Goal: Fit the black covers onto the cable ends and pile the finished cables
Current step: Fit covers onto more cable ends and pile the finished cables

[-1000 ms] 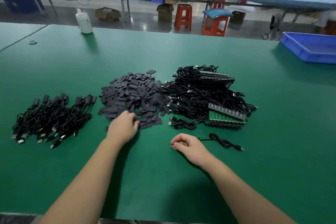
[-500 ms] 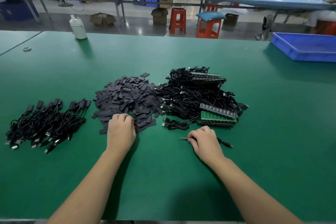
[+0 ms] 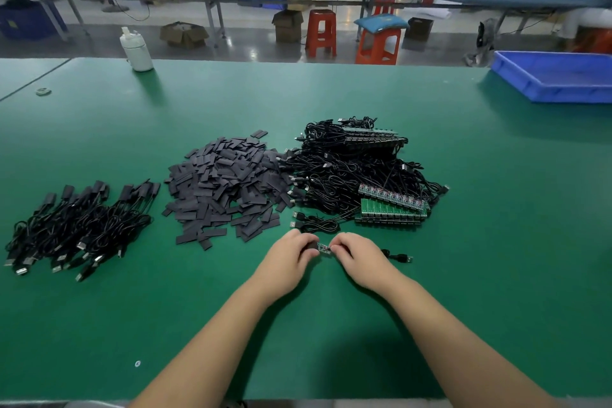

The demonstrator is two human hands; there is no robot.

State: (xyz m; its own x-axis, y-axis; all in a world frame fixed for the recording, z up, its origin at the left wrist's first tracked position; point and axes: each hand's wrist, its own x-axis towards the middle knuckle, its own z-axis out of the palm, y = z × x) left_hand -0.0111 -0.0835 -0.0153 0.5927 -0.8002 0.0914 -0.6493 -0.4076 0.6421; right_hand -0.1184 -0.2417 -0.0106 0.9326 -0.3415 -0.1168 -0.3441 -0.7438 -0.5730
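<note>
My left hand pinches a black cover at the table's front middle. My right hand pinches the small circuit-board end of a black cable, and the cover's mouth sits over that end. The cable's USB plug trails to the right on the mat. A heap of loose black covers lies behind my left hand. Uncovered cables with green boards are heaped behind my right hand. Finished cables are piled at the left.
A coiled cable lies just behind my hands. A blue tray stands at the far right, a white bottle at the far left edge. Green mat stretches right and toward me.
My left hand has left the cover heap with one cover and moved right. My right hand lifted the cable's board end and the two hands have come together.
</note>
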